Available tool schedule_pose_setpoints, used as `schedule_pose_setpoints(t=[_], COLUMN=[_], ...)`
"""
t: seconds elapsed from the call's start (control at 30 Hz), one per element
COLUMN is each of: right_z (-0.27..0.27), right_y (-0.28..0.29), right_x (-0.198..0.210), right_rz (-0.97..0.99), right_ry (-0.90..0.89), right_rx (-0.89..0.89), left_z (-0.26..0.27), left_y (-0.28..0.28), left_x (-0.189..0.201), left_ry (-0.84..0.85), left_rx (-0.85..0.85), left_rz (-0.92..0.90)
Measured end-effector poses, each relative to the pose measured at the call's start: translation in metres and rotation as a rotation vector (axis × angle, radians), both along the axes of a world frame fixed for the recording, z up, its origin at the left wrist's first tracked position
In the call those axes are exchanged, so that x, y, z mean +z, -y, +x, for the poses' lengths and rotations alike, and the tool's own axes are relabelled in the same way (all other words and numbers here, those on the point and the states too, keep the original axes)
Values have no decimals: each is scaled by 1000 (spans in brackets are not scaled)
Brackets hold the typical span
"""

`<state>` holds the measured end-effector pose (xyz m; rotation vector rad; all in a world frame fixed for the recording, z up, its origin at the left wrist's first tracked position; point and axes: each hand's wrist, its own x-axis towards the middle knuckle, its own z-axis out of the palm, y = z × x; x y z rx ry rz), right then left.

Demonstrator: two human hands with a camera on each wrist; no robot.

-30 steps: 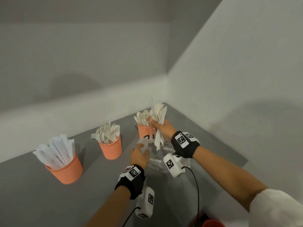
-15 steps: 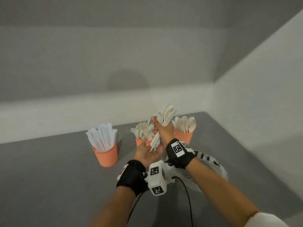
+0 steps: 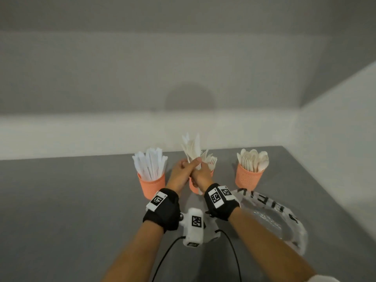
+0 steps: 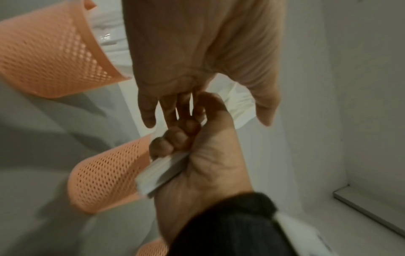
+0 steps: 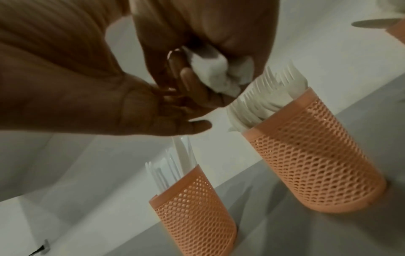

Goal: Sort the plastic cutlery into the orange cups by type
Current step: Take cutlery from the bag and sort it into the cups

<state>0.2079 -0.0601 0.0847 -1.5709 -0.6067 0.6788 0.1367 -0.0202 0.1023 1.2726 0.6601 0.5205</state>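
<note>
Three orange mesh cups stand in a row on the grey table (image 3: 61, 210). The left cup (image 3: 151, 186) holds knives, the right cup (image 3: 246, 178) holds spoons. The middle cup (image 5: 313, 155) holds forks (image 5: 269, 86) and is mostly hidden behind my hands in the head view. My right hand (image 3: 200, 175) grips a bundle of white cutlery (image 3: 192, 149) upright, in front of and above the middle cup. Its handle ends (image 4: 162, 171) stick out below the fist. My left hand (image 3: 183, 171) reaches in from the left, straight fingers touching the bundle and the right fist.
A clear plastic bag (image 3: 270, 216) with black lettering lies on the table by my right forearm. Walls close off the table at the back and the right. Black cables run from the wrist cameras toward me.
My right hand carried the bundle left, from by the spoon cup to in front of the fork cup. My left hand left the bag and rose to the bundle. The view swung right.
</note>
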Motion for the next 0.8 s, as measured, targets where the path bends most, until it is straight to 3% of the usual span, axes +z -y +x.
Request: schedule_pose_setpoints(t=[0.17, 0.33, 0.5, 0.57, 0.67, 0.8], right_z=[-12, -12, -1, -2, -8, -5], right_y=[6, 12, 15, 16, 13, 4], right_x=[-6, -4, 1, 6, 10, 1], right_rz=[-126, -202, -94, -75, -105, -102], right_ry=[80, -231, -434, -481, -443, -196], right_rx=[290, 457, 572, 555, 432, 130], left_z=[-6, -13, -11, -11, -7, 0], left_y=[-11, -16, -20, -22, -26, -33], left_x=[0, -4, 9, 16, 24, 25], left_ry=[14, -14, -19, -13, -48, -108], left_rx=[146, 104, -54, -110, -121, 170], left_rz=[-25, -16, -150, -159, -27, 219])
